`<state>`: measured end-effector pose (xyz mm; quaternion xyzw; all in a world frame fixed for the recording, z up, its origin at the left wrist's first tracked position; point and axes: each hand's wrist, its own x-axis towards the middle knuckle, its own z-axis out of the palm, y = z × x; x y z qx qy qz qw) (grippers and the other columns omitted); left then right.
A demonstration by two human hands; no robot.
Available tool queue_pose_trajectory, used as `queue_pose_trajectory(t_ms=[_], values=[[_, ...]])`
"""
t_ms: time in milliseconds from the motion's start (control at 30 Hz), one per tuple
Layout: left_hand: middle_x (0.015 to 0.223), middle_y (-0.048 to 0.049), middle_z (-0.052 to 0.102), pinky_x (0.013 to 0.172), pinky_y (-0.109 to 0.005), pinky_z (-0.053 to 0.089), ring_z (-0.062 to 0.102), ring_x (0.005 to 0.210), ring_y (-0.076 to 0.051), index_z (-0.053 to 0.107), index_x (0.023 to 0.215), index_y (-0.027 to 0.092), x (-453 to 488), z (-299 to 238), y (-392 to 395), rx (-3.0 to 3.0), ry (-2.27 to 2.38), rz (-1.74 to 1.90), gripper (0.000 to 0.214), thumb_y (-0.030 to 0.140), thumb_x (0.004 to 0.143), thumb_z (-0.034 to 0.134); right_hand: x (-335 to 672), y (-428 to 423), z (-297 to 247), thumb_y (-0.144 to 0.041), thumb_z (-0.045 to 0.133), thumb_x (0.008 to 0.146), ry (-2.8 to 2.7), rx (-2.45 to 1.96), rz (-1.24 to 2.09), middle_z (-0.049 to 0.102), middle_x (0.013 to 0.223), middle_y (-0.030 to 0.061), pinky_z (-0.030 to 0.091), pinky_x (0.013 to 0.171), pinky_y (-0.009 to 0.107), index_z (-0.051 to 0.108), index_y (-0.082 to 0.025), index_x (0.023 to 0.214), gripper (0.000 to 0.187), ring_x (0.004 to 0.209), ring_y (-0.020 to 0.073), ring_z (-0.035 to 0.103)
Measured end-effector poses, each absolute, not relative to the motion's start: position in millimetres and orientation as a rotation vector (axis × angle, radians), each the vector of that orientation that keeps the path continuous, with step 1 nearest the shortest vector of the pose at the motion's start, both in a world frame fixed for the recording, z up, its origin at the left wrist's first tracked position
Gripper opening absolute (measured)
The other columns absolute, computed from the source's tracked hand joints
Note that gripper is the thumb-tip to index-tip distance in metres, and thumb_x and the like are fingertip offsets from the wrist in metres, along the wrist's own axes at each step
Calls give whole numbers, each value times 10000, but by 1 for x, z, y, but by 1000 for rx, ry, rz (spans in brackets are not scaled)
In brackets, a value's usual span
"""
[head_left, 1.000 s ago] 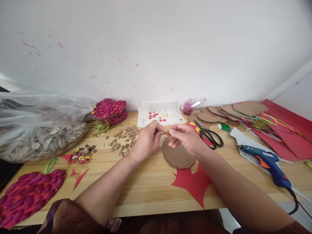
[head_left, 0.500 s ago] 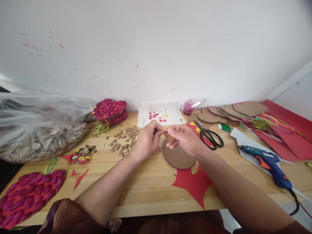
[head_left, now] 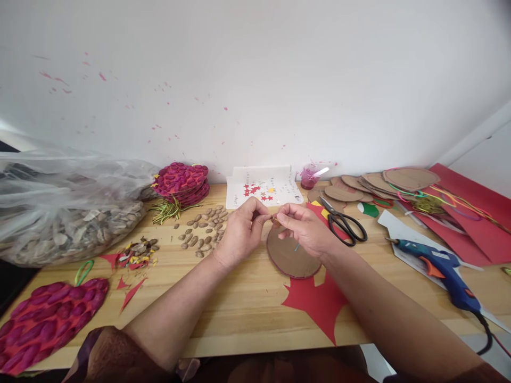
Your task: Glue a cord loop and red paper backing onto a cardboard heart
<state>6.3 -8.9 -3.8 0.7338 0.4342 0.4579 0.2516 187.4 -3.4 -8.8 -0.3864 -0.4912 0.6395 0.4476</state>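
My left hand [head_left: 241, 230] and my right hand [head_left: 305, 227] meet fingertip to fingertip above a round cardboard disc [head_left: 290, 254] on the wooden table [head_left: 239, 298]. Both hands are closed in a pinch on a small thin brown piece [head_left: 273, 218] held between them; it looks like a bit of cord or band, too small to name for sure. The disc has a reddish rim and lies partly on a red paper scrap [head_left: 317, 301].
Black scissors [head_left: 343, 222] lie right of my hands, a blue glue gun [head_left: 441, 268] further right. Loose seeds [head_left: 202, 229] lie left, a plastic bag of seeds [head_left: 64, 210] far left. Red seed-covered shapes [head_left: 180, 181], cardboard discs [head_left: 375, 183] and a sticker sheet [head_left: 263, 187] line the wall.
My hands have drawn closer together, and the thin piece between them now looks shorter and bunched at the fingertips.
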Motion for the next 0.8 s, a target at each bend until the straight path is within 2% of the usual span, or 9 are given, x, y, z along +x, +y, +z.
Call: queue_pose_trajectory(t_ms=[100,267,533,667,800], values=[[712,34,555,637,-237,401,501,638,-111,535,819,197,3,-3,-8,1978,1226,1290,101,184,918,547,193,2,-9,-439,810,729,-1244,-989,1488,625,763,-13,474,616,261,605,-205,724,311,673,110,563],[666,47,516,614,-240,388,467,586,-107,526,816,202,0,-2,-5,1955,1287,1292,101,203,914,551,202,11,-10,-468,852,666,-1170,-1008,1322,663,797,10,476,654,269,624,-213,704,344,759,143,586],[744,13,583,660,-254,410,519,670,-131,532,847,204,6,-4,-9,1910,1137,1107,93,244,931,524,194,2,-2,-355,821,763,-900,-703,1642,694,938,2,506,759,252,590,-218,767,269,914,144,663],[776,13,587,679,-257,417,525,691,-130,518,871,206,6,-6,-9,1880,1009,988,99,259,948,487,191,2,-2,-310,853,718,-857,-671,1696,595,734,-47,490,649,224,557,-208,726,313,746,112,634],[729,27,548,677,-256,398,501,690,-130,520,832,201,5,-3,-8,1976,969,874,89,218,918,503,193,2,-3,-357,841,730,-971,-736,1668,538,659,-64,448,549,232,546,-208,742,330,600,99,570]])
